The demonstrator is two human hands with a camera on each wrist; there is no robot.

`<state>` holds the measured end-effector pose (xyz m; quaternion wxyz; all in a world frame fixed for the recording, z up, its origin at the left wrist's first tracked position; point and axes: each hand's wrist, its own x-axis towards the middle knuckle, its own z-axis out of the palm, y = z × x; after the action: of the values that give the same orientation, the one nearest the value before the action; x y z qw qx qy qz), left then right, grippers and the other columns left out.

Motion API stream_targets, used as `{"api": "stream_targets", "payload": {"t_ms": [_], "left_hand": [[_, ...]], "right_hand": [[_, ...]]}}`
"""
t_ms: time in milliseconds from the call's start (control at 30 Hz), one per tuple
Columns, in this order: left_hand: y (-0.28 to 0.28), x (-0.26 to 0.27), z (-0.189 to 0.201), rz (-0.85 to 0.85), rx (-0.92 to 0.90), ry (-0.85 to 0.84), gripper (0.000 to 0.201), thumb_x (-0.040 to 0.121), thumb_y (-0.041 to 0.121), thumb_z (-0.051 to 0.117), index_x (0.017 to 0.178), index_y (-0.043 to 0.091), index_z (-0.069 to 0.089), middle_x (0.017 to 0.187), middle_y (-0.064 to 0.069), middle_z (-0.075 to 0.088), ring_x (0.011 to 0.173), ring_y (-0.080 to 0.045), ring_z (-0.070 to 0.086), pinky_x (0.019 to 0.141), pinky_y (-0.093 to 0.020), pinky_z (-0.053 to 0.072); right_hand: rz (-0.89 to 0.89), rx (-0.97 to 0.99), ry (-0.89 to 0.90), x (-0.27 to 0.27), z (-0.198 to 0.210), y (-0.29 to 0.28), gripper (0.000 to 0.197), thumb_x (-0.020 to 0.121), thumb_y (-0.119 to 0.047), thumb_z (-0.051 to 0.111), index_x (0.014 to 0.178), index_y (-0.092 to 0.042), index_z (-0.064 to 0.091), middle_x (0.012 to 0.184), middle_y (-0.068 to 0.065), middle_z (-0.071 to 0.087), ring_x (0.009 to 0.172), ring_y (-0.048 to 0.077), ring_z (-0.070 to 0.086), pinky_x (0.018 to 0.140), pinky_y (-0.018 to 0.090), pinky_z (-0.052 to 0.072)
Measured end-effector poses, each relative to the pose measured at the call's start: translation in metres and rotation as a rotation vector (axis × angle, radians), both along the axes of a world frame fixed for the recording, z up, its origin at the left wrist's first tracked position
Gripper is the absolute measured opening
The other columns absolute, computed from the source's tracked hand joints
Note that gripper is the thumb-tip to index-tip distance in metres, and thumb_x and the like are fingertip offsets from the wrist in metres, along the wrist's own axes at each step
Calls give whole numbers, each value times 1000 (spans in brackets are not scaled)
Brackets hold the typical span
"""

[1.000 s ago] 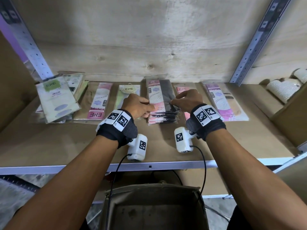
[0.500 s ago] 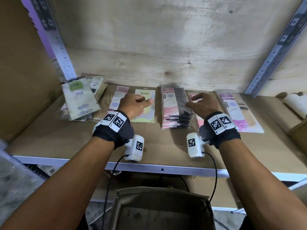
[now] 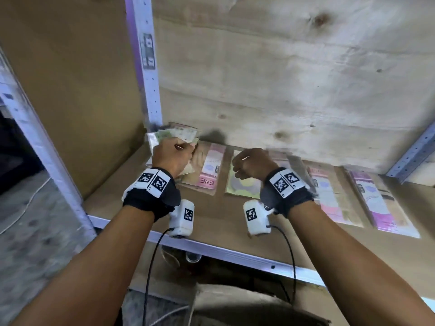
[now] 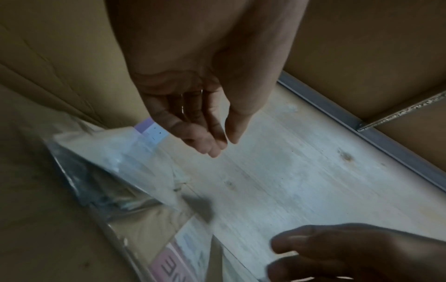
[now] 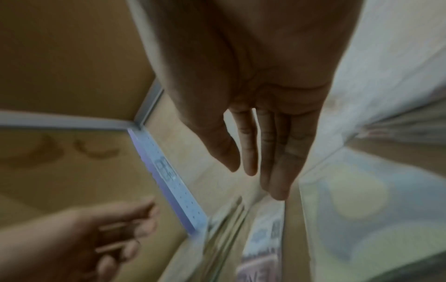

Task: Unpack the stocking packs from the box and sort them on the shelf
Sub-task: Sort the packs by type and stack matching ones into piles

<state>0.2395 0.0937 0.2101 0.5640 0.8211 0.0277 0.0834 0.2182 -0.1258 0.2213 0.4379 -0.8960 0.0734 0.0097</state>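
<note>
The stocking packs point(image 3: 208, 167) lie in a row on the shelf point(image 3: 219, 215), with a small pile point(image 3: 174, 135) at its far left corner. The left hand point(image 3: 171, 155) hovers over this pile, fingers relaxed and holding nothing. The right hand point(image 3: 250, 164) hangs loose above the yellow pack point(image 3: 242, 188), probably not touching it.

head: above, facing shelf point(image 3: 131, 191) | wrists: close, blurred, seemingly sharing it
</note>
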Motion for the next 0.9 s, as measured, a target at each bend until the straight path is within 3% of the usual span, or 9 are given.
{"api": "stream_targets", "payload": {"t_ms": [167, 267, 367, 533, 600, 733, 767, 833, 900], "left_hand": [[13, -8, 3, -32, 85, -32, 23, 81, 41, 62, 71, 20, 69, 79, -1, 74, 81, -29, 71, 82, -44, 59], [14, -11, 3, -30, 141, -30, 26, 85, 44, 60, 80, 21, 71, 86, 1, 75, 86, -25, 70, 87, -39, 56], [14, -13, 3, -12, 174, -27, 25, 87, 43, 60, 83, 22, 71, 87, 2, 75, 90, -22, 70, 88, -33, 54], [20, -10, 5, 8, 169, -25, 26, 86, 45, 59, 84, 22, 72, 83, 4, 75, 89, -20, 69, 86, -32, 53], [22, -9, 4, 28, 182, -27, 26, 86, 47, 58, 83, 25, 71, 83, 8, 74, 88, -17, 69, 80, -28, 50], [24, -6, 3, 2, 140, -29, 22, 85, 43, 62, 82, 23, 71, 85, 2, 75, 87, -23, 69, 85, -37, 56], [25, -6, 4, -3, 123, -25, 20, 85, 41, 62, 81, 23, 70, 84, 1, 75, 87, -25, 70, 85, -40, 57], [25, -4, 5, -8, 99, -25, 18, 84, 40, 63, 78, 23, 69, 82, 2, 75, 86, -25, 70, 84, -42, 58], [23, -4, 4, -22, 91, -37, 19, 84, 39, 63, 77, 22, 69, 79, 3, 75, 84, -25, 70, 84, -41, 58]], "right_hand": [[46, -309, 73, 37, -21, 41, 23, 85, -14, 65, 104, -6, 74, 107, 6, 71, 94, 20, 66, 73, 26, 51], [-24, -216, 86, 53, -28, 55, 35, 85, -20, 68, 114, 0, 70, 117, 19, 69, 89, 24, 64, 76, 27, 51], [-65, -110, 122, 61, -31, 62, 44, 80, -23, 73, 119, -6, 65, 120, 16, 66, 89, 25, 62, 81, 33, 57], [-136, 48, 150, 62, -32, 66, 56, 77, -19, 77, 128, -6, 59, 126, 14, 62, 84, 19, 56, 41, 13, 46], [-104, -34, 178, 60, -29, 66, 48, 79, -20, 77, 123, -8, 63, 114, 12, 66, 78, 19, 61, 42, 10, 44], [-232, 110, 183, 59, -28, 61, 18, 78, -12, 79, 67, -3, 68, 46, 1, 63, 31, 7, 52, 39, 18, 40], [-236, 123, 155, 57, -27, 56, 15, 82, -12, 75, 70, -4, 70, 51, 1, 67, 37, 8, 58, 43, 20, 45], [-161, 81, 78, 40, -15, 48, 22, 93, -19, 62, 112, -11, 70, 98, 1, 76, 88, 14, 72, 77, 26, 52], [-89, -3, 19, 26, -12, 30, 39, 97, -25, 56, 135, -21, 55, 132, 0, 62, 123, 22, 58, 97, 26, 43]]}}
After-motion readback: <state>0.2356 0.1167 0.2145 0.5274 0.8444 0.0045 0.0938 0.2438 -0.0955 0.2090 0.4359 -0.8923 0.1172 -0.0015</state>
